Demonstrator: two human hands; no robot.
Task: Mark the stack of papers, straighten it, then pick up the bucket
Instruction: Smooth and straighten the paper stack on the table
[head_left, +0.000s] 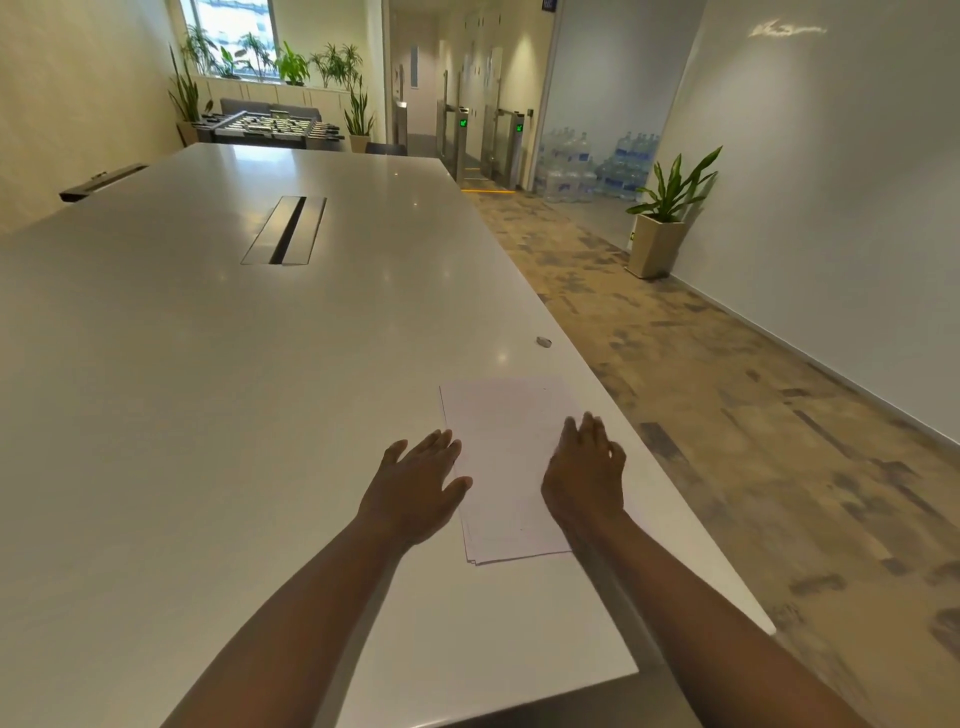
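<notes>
A stack of white papers (506, 457) lies flat near the right edge of a long white table (234, 364), its sheets slightly fanned at the near corner. My left hand (418, 488) lies at the stack's left edge with fingers straight and spread. At the stack's right edge is my right hand (587, 473), fingers relaxed and a little bent, resting over the paper's side. Neither hand holds anything. No bucket is in view.
A small grey object (543, 341) lies on the table beyond the papers, close to the right edge. A cable slot (284, 230) sits mid-table. To the right is carpeted floor, a potted plant (662, 223) by the wall, and stacked water bottles (592, 166).
</notes>
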